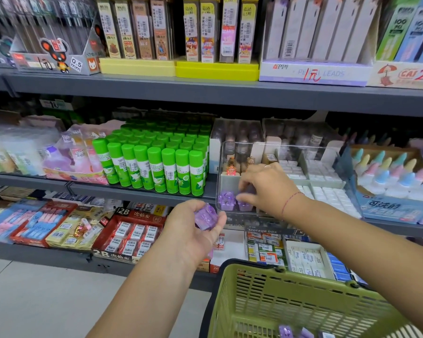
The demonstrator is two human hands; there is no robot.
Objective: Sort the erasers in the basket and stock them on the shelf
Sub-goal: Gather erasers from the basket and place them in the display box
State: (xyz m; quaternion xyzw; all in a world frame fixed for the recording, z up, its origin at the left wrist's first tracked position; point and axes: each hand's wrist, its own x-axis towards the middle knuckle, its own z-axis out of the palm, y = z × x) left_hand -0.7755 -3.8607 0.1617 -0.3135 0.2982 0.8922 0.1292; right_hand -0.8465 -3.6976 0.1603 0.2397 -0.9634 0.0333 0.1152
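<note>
My left hand, cupped, holds purple erasers. My right hand, fingers curled, pinches another eraser inside the clear box, beyond the green basket.

Purple is seen on the erasers in the left hand, red on the thread by the right hand, olive green on the slotted basket below both
</note>
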